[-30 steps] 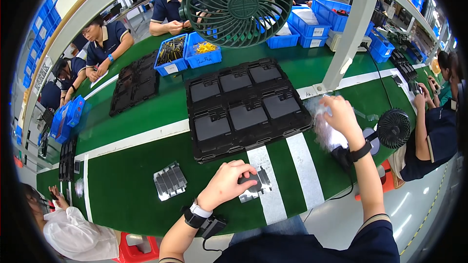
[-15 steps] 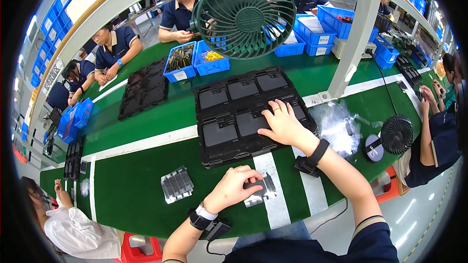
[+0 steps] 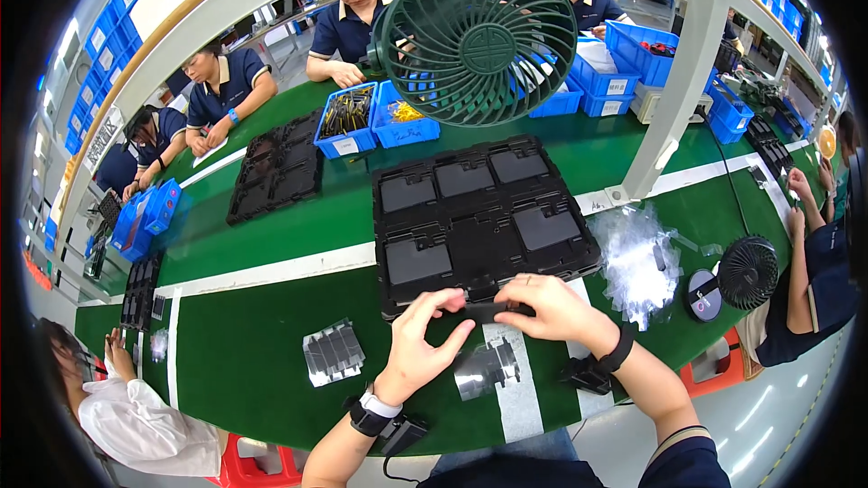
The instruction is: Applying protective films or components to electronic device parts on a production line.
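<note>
At near edge of blk tray (image 3: 482, 251), R hand (image 3: 553, 309) pinches dk flat pc (image 3: 485, 312), L hand (image 3: 418, 343) curls by its L end (grip: can't tell); I'd hold pc level, edges only, no pressure on its face.

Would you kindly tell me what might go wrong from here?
The dark panel in the right hand might slip and knock the black tray close by. Bare fingers may smudge it. If dropped, it could crease the clear sheet with dark strips lying near both hands.
</note>
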{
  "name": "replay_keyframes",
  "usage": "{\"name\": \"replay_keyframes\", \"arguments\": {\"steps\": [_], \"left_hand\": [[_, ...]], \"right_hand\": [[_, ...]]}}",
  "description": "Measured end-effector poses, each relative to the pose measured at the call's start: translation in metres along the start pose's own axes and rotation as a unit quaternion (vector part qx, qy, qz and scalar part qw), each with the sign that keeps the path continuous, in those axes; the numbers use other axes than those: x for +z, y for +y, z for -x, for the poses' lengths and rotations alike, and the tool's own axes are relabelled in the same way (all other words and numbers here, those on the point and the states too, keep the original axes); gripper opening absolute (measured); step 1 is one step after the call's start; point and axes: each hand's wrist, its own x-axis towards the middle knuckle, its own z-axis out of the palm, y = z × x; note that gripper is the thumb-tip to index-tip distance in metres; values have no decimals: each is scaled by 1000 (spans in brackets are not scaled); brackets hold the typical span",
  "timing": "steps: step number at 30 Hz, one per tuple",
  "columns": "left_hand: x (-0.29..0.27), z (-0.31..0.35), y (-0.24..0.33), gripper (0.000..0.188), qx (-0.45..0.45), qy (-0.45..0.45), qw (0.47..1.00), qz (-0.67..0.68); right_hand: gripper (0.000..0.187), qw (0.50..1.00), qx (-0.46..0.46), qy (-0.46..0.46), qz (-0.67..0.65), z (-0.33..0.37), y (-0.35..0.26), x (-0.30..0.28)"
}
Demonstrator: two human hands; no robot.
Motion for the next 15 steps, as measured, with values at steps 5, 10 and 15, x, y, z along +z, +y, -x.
{"name": "replay_keyframes", "arguments": {"steps": [5, 10, 15], "left_hand": [[4, 0, -10, 19, -39, -16, 999, 3], [5, -2, -2, 19, -35, -14, 999, -20], [11, 2, -2, 14, -12, -1, 1000, -25]], "right_hand": [[20, 999, 8, 50, -11, 0, -9, 2], [16, 994, -36, 102, 0, 2, 1, 10], [11, 989, -44, 136, -25, 3, -6, 13]]}}
